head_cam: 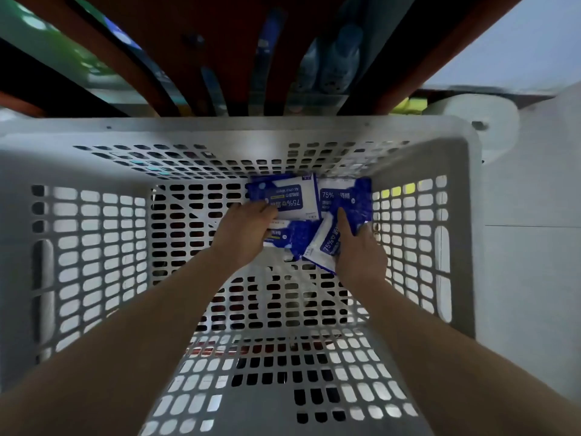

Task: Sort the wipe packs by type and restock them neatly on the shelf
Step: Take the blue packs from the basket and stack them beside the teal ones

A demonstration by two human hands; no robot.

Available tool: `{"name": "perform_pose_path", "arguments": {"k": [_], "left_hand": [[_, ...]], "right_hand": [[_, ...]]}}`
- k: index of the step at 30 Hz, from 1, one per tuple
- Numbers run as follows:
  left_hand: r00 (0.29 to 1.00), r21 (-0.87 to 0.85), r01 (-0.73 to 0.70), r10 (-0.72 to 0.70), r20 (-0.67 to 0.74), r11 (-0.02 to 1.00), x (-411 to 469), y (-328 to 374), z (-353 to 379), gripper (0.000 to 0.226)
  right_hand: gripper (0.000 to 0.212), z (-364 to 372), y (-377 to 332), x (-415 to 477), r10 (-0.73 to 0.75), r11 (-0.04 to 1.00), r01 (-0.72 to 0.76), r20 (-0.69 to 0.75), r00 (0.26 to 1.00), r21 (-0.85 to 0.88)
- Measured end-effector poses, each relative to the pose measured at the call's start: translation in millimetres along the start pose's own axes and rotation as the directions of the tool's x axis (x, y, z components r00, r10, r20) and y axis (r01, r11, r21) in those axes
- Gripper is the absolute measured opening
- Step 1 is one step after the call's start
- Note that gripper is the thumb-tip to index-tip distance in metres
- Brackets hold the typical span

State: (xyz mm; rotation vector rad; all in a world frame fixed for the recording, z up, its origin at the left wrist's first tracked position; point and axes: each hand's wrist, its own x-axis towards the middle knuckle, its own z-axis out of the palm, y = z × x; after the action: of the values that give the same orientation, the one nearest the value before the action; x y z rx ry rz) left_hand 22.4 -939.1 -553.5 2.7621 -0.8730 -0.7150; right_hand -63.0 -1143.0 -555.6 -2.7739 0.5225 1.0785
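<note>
The wipe packs (344,196) lie in a loose, overlapping heap on the basket floor, against its far wall and nearer the far right corner. All are blue and white with a large 75% on the label, so they look like one type, which is probably why you can gather them together rather than one by one. Your left hand (245,231) curls its fingers over the near edge of the upside-down pack (287,201). Your right hand (358,250) pinches the tilted pack (325,247), index finger stretched along it, one edge raised off the heap. The soft film will likely crumple under a firm grip. The white slotted basket (94,247) stands just below the red shelf (220,58), where blurred bottles (339,64) stand.
</note>
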Motion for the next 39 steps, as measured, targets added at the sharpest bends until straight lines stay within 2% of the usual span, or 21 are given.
{"name": "perform_pose_path", "arguments": {"k": [3,4,7,12,13,15,19,20,21,23,24,26,28,30,32,35,39], "left_hand": [[0.983,0.178,-0.145,0.162,-0.082,0.973,8,1,-17,0.044],[0.974,0.233,-0.187,0.211,-0.081,0.954,12,3,-23,0.042],[0.949,0.392,-0.294,0.316,0.01,0.872,24,14,-29,0.031],[0.841,0.507,-0.531,0.496,0.216,0.679,47,21,-23,0.015],[0.822,0.557,-0.559,0.5,0.272,0.614,53,18,-20,0.017],[0.787,0.534,-0.612,0.514,0.341,0.583,56,16,-24,0.018],[0.861,0.574,-0.508,0.39,0.326,0.642,45,10,-32,0.019],[0.888,0.556,-0.459,0.36,0.284,0.693,39,4,-26,0.024],[0.921,0.506,-0.38,0.267,0.283,0.774,33,-4,-21,0.03],[0.959,0.292,-0.182,0.104,0.262,0.939,19,-20,-26,0.037],[0.965,0.117,-0.066,0.034,0.259,0.991,11,-29,-29,0.036],[0.948,-0.118,0.111,-0.069,0.312,0.987,-7,-52,-23,0.032],[0.937,-0.105,0.111,-0.068,0.341,0.988,-25,-64,-18,0.028],[0.924,0.023,0.057,-0.061,0.377,0.998,-38,-69,-9,0.026],[0.937,0.115,0.019,-0.057,0.344,0.993,-46,-64,-7,0.031],[0.953,0.137,-0.161,0.118,0.28,0.977,-43,-51,-7,0.033],[0.93,0.069,-0.167,0.134,0.343,0.984,-24,-39,-3,0.031]], "right_hand": [[0.085,4,-3,-1,-0.161,0.985,0.14,-0.233,0.959,-0.104],[0.083,4,-4,1,-0.22,0.974,0.198,-0.257,0.941,-0.11],[0.069,-1,-10,7,-0.314,0.944,0.292,-0.145,0.938,-0.155],[0.045,1,-11,-3,-0.195,0.965,0.154,-0.187,0.963,-0.213],[0.038,4,-9,-5,-0.188,0.965,0.153,-0.155,0.97,-0.215],[0.031,12,-4,-8,-0.185,0.964,0.164,-0.081,0.979,-0.208],[0.039,21,3,-15,-0.17,0.966,0.164,-0.012,0.985,-0.198],[0.041,21,3,-16,-0.168,0.965,0.165,0.003,0.986,-0.202],[0.041,21,3,-16,-0.164,0.964,0.163,0.013,0.986,-0.212],[0.04,21,1,-15,-0.147,0.965,0.147,0.019,0.989,-0.218],[0.039,21,1,-16,-0.136,0.967,0.136,0.017,0.991,-0.218],[0.039,24,1,-16,-0.129,0.962,0.13,0.019,0.991,-0.238],[0.038,24,1,-16,-0.132,0.953,0.136,0.032,0.991,-0.27],[0.033,25,2,-17,-0.141,0.946,0.157,0.074,0.987,-0.283],[0.033,27,2,-20,-0.162,0.942,0.176,0.071,0.984,-0.285],[0.047,29,0,-22,-0.15,0.964,0.148,0.008,0.989,-0.22],[0.047,30,0,-17,-0.108,0.976,0.104,-0.012,0.994,-0.193]]}}
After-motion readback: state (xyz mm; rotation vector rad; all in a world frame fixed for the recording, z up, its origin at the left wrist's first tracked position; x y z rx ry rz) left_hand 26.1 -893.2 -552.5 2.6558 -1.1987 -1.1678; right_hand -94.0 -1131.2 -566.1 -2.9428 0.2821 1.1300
